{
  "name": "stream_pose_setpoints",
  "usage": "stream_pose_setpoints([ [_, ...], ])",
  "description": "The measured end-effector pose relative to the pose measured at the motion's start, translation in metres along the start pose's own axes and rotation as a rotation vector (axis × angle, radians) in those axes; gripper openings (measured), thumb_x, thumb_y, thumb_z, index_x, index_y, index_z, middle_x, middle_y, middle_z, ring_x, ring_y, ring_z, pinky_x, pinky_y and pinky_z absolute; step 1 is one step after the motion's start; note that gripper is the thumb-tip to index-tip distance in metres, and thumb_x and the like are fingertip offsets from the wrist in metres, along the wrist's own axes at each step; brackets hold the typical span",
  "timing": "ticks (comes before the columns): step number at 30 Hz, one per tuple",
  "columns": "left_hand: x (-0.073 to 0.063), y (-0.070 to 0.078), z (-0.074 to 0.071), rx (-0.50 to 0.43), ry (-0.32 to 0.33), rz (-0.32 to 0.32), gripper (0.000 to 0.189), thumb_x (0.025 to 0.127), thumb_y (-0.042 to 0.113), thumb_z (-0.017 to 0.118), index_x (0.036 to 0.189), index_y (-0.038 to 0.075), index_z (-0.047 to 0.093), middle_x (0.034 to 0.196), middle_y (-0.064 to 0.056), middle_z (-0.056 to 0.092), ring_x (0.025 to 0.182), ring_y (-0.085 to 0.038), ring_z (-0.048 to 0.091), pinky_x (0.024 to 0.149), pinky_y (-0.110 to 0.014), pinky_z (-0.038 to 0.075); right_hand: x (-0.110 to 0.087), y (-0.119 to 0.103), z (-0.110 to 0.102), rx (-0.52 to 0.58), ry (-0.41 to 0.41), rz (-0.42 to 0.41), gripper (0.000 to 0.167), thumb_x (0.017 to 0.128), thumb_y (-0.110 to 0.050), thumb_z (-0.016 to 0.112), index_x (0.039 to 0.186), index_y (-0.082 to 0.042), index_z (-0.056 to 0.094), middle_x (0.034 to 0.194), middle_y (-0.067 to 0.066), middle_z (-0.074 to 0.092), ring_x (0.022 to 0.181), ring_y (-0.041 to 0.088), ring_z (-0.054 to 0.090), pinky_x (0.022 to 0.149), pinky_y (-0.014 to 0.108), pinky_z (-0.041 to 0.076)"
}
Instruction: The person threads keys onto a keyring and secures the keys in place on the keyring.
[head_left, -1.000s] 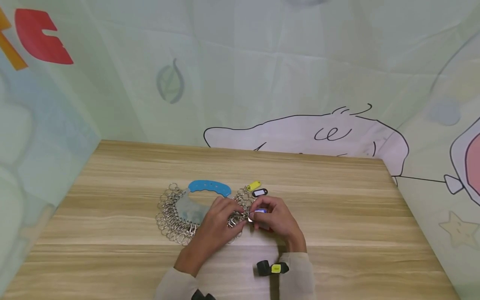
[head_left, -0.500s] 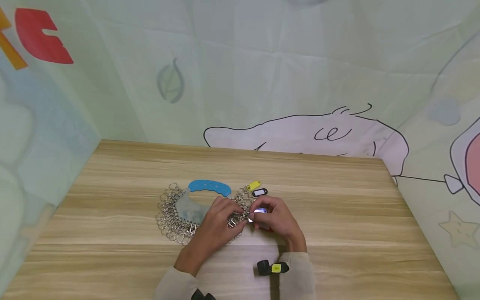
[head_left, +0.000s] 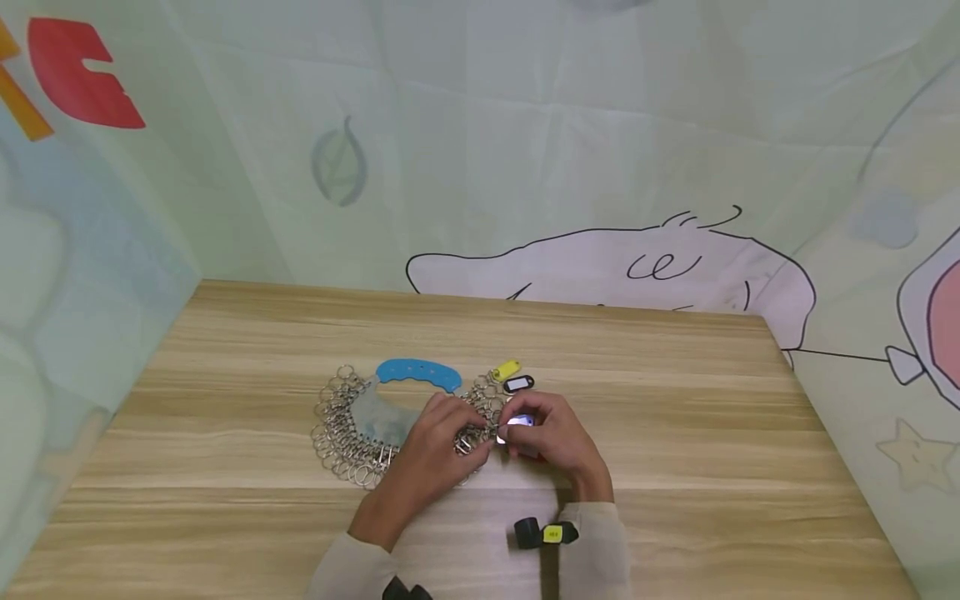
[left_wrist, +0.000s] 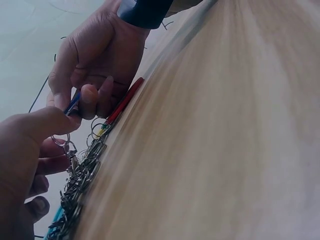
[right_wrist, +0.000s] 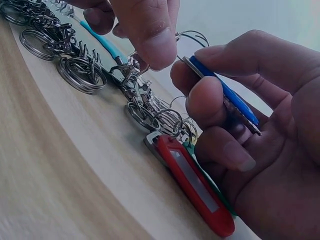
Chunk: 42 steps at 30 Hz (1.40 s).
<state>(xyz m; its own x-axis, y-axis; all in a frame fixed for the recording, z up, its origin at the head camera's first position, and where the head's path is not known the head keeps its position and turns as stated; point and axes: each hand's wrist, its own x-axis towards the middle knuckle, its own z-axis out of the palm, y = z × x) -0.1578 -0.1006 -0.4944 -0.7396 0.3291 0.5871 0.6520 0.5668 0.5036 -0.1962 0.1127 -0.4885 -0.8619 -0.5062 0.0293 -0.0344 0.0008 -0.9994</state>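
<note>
A large key ring holder has a blue handle, a grey curved plate and many metal rings fanned along its edge. My left hand lies over the holder's right part; its thumb and fingers pinch a split ring there. Facing it, my right hand pinches a blue key tag between thumb and fingers, the tag's end close to that ring. Whether ring and tag are linked is hidden by the fingertips. Under the right hand, a red key tag and a green key tag hang from other rings.
A yellow key tag and a black key tag lie beyond the right hand, by the rings. All this rests on a wood-grain table. A printed cloth backdrop rises behind the table's far edge.
Both hands keep almost the same place and grasp. The whole head view has shifted very slightly.
</note>
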Motion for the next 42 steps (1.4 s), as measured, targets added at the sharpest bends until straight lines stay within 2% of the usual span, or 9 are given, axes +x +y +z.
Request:
stream_pose_setpoints([
  [8, 0.001, -0.001, -0.005, 0.012, -0.012, -0.029, 0.024, 0.077, 0.015, 0.086, 0.093, 0.008, 0.070, 0.097, 0.002, 0.064, 0.096, -0.016, 0.052, 0.084, -0.030, 0.048, 0.005, -0.002, 0.002, -0.021, -0.009, 0.006, 0.011, 0.084, 0.010, 0.070, 0.092, 0.002, 0.069, 0.068, 0.017, 0.062, 0.058, 0.024, 0.060, 0.059, 0.029, 0.049],
  [20, 0.001, -0.003, -0.009, 0.070, -0.027, 0.007, 0.030, 0.072, 0.014, 0.089, 0.096, 0.012, 0.072, 0.100, 0.005, 0.066, 0.096, -0.015, 0.052, 0.081, -0.028, 0.048, 0.010, -0.008, 0.006, -0.029, 0.002, 0.022, 0.011, 0.087, 0.004, 0.073, 0.097, 0.001, 0.070, 0.066, 0.016, 0.063, 0.059, 0.023, 0.059, 0.054, 0.026, 0.043],
  [26, -0.001, -0.002, -0.009, 0.055, -0.051, -0.008, 0.030, 0.072, 0.017, 0.091, 0.096, 0.014, 0.074, 0.099, 0.006, 0.064, 0.095, -0.014, 0.050, 0.080, -0.029, 0.047, 0.005, -0.010, 0.003, -0.074, 0.003, 0.093, 0.009, 0.089, -0.004, 0.076, 0.097, -0.004, 0.073, 0.067, 0.015, 0.064, 0.058, 0.023, 0.058, 0.054, 0.027, 0.044],
  [31, -0.002, 0.001, -0.006, 0.062, -0.105, -0.018, 0.028, 0.074, 0.023, 0.090, 0.098, 0.017, 0.077, 0.102, 0.007, 0.064, 0.097, -0.014, 0.050, 0.082, -0.031, 0.046, -0.007, -0.017, -0.001, -0.120, -0.021, 0.155, 0.007, 0.092, 0.000, 0.071, 0.097, -0.002, 0.074, 0.073, 0.017, 0.066, 0.058, 0.025, 0.061, 0.053, 0.027, 0.048],
  [36, -0.001, 0.002, -0.003, 0.085, -0.123, -0.013, 0.027, 0.074, 0.025, 0.089, 0.097, 0.018, 0.078, 0.103, 0.006, 0.064, 0.097, -0.017, 0.051, 0.085, -0.033, 0.045, -0.019, -0.025, -0.001, -0.207, -0.003, 0.163, 0.014, 0.090, 0.005, 0.067, 0.102, 0.001, 0.071, 0.088, 0.016, 0.069, 0.061, 0.028, 0.066, 0.060, 0.033, 0.056],
  [42, -0.002, 0.001, -0.001, 0.116, -0.151, -0.015, 0.026, 0.074, 0.028, 0.089, 0.095, 0.019, 0.078, 0.103, 0.006, 0.063, 0.094, -0.018, 0.050, 0.083, -0.032, 0.044, -0.030, -0.029, 0.007, -0.445, 0.152, 0.122, 0.012, 0.081, 0.005, 0.076, 0.084, -0.004, 0.069, 0.078, 0.003, 0.066, 0.069, 0.018, 0.062, 0.062, 0.029, 0.053],
])
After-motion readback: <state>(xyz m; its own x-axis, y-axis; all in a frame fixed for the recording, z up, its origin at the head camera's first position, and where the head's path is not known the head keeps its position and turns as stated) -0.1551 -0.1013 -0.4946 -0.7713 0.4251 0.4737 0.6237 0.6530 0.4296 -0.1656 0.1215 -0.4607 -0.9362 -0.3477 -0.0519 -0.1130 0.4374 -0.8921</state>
